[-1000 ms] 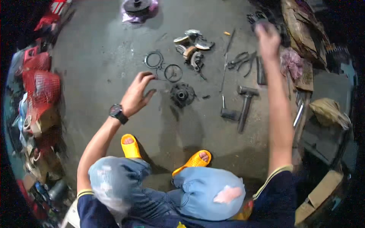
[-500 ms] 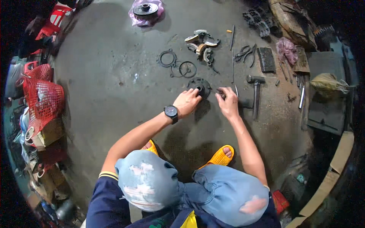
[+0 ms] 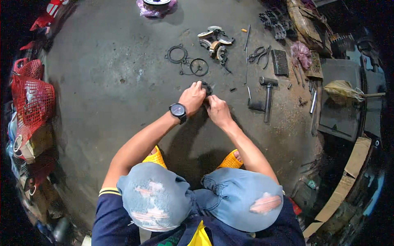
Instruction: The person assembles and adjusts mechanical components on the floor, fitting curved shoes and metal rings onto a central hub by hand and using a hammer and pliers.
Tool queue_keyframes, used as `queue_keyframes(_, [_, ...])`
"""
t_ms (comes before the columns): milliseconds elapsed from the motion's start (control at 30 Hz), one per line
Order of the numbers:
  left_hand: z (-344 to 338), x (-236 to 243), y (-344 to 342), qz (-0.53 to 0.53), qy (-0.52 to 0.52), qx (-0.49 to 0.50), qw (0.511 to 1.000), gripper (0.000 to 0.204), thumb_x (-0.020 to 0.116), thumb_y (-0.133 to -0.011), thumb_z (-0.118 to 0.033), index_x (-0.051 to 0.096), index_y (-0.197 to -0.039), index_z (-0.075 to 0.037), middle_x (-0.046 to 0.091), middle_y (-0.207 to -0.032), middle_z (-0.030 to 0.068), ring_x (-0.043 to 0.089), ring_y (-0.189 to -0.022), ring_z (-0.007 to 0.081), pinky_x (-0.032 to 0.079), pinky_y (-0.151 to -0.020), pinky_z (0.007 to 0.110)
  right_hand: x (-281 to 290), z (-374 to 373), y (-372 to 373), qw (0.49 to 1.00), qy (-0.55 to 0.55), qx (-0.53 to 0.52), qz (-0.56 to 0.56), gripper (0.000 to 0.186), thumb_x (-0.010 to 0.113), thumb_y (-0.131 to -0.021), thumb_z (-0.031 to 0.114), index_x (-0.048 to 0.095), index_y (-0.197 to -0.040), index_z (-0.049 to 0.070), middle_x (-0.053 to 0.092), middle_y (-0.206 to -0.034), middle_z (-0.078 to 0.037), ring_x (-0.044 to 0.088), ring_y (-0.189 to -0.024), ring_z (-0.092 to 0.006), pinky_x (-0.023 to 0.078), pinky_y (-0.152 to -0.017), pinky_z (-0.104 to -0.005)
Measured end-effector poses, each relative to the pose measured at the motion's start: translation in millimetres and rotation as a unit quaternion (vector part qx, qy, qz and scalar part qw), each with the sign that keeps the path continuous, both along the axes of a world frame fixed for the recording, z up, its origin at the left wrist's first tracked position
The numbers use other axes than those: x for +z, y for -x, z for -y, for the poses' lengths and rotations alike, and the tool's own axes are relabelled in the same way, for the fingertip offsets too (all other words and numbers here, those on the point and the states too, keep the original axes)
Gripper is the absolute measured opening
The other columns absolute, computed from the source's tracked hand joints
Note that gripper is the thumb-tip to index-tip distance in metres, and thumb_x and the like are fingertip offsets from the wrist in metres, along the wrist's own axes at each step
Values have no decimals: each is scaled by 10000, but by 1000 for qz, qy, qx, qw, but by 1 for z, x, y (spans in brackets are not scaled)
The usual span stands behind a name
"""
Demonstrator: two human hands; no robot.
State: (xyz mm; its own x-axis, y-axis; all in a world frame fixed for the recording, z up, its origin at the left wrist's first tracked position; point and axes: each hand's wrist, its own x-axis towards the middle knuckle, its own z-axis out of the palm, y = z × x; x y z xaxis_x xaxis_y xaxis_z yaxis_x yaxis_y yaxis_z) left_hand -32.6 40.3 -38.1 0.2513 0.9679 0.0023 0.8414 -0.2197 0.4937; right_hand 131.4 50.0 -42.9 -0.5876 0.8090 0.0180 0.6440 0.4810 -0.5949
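My left hand [image 3: 193, 98] is closed on a dark round hub part [image 3: 207, 87], mostly covering it. My right hand [image 3: 218, 108] is pinched against the hub's lower right; what its fingertips hold is hidden. Above lie two black rings with thin gaskets [image 3: 177, 54] and a pile of curved metal shoes [image 3: 217, 48]. To the right are a hammer [image 3: 267, 102], another dark tool [image 3: 256, 105], pliers [image 3: 261, 55], a dark block [image 3: 280, 62] and a thin rod [image 3: 246, 61].
A toothed wheel on purple plastic [image 3: 156, 8] sits at the top. Red mesh baskets [image 3: 33, 98] and clutter line the left. Cardboard [image 3: 355, 158], a grey panel [image 3: 338, 115], a pink bag [image 3: 301, 53] and black jagged parts [image 3: 275, 26] are at the right.
My right hand has come from the upper-right parts down to the hub. My left hand has moved right and closed on the hub, which is now mostly covered.
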Motion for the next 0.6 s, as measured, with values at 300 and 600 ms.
queue_keyframes(300, [-2,4,-11,-17,-1,1,1000,164,562,-758,-42,551,-912,13,507,-1026,183,546,-979,343,511,-772,414,-8,-1,-8,999,-14,-18,-50,188,616,-751,-29,513,-909,-31,584,-830,-238,588,-807,-446,476,-659,-498])
queue_keyframes(600, [-1,8,-7,-36,-28,-39,998,332,570,-740,-24,544,-1066,35,514,-1094,205,523,-1005,358,466,-880,417,5,18,-2,978,67,-139,-140,299,648,-775,22,504,-1032,-29,623,-929,-280,592,-871,-481,483,-722,-505])
